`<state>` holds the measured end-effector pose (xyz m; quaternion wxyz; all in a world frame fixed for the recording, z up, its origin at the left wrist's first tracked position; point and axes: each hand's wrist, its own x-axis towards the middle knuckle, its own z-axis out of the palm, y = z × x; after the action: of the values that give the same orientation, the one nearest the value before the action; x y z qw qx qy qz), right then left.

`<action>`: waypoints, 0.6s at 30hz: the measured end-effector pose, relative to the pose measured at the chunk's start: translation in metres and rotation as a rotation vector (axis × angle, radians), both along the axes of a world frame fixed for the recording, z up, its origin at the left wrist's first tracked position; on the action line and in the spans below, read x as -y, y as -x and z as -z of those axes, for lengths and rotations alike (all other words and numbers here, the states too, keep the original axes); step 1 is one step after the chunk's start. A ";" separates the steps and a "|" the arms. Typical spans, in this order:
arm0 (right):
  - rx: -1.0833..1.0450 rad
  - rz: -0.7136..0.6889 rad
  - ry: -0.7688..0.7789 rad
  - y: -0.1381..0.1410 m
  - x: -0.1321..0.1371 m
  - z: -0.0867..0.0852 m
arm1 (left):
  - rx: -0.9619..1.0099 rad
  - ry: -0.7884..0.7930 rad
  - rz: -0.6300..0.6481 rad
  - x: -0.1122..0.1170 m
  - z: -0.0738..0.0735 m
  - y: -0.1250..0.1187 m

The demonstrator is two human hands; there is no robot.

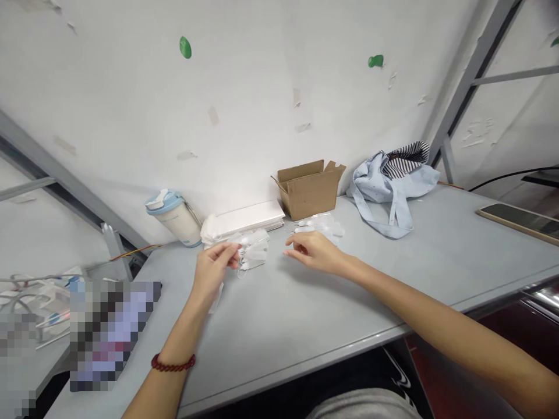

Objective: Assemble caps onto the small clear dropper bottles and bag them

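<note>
My left hand [215,267] is closed in a pinch at the left edge of a small pile of translucent white pieces with thin loops [254,251]. What lies between its fingertips is too small to make out. Beside the left wrist shows a thin translucent strip [216,298], partly hidden by the hand. My right hand [315,251] hovers over the table, thumb and index finger apart with nothing between them. Just behind it lies a second group of similar translucent pieces [325,223], partly covered by the hand.
Along the wall stand a cream tumbler with a blue lid [174,218], a stack of white sheets [248,218] and an open cardboard box [311,191]. A light blue cloth bag [384,180] and a phone [519,220] lie on the right of the grey table [279,326].
</note>
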<state>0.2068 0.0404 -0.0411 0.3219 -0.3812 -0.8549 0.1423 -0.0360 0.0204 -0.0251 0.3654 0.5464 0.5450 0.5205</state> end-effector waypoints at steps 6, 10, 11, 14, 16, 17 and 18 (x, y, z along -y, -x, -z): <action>0.309 0.136 0.013 -0.019 -0.015 -0.009 | 0.092 0.007 -0.263 -0.013 0.007 0.007; 0.397 0.213 0.041 -0.037 -0.023 -0.012 | 0.096 0.078 -0.267 -0.012 0.005 0.005; 0.413 0.228 0.047 -0.041 -0.025 -0.012 | 0.097 0.071 -0.267 -0.011 0.005 0.005; 0.461 0.224 0.070 -0.050 -0.030 -0.009 | 0.079 0.028 -0.241 -0.009 0.004 0.004; 0.484 0.197 0.089 -0.052 -0.032 -0.006 | 0.048 0.000 -0.213 -0.007 0.004 0.003; 0.496 0.189 0.107 -0.052 -0.033 -0.005 | 0.027 -0.009 -0.197 -0.006 0.005 0.002; 0.509 0.187 0.129 -0.052 -0.033 -0.004 | 0.003 -0.015 -0.181 -0.005 0.005 0.000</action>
<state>0.2585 0.0736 -0.0369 0.0837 -0.5018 -0.8584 0.0658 -0.0357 0.0252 -0.0305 0.3138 0.4968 0.5877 0.5562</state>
